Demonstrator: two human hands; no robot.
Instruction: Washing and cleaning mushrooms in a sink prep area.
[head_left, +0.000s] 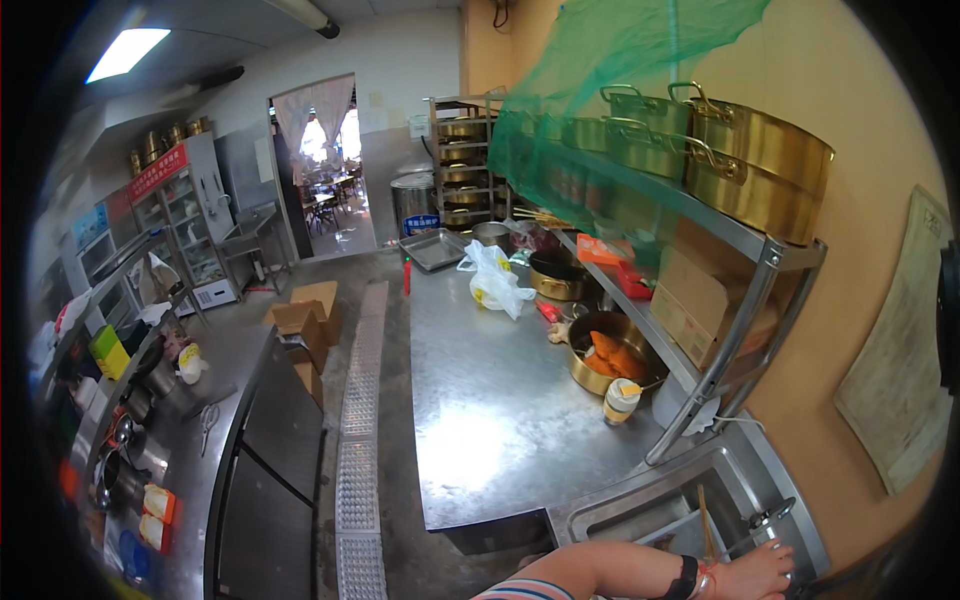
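Note:
My left hand (754, 574) reaches over the sink (581, 529) at the bottom right, back upward, fingers curled. It is just below the metal tap (772, 514); whether it grips anything is hidden. A black band and a red string circle the wrist. In the basin, wooden chopsticks (703, 517) lean by a pale container (671, 534), whose contents are unclear. My right hand is out of view.
A steel counter (480, 390) holds a brass pot (581, 375) with orange-brown food, a lidded cup (622, 401) and white plastic bags (499, 281). Brass pots (757, 172) stand on the metal shelf (697, 202). Left is another counter with scissors (208, 427); cardboard boxes (304, 322) stand beyond.

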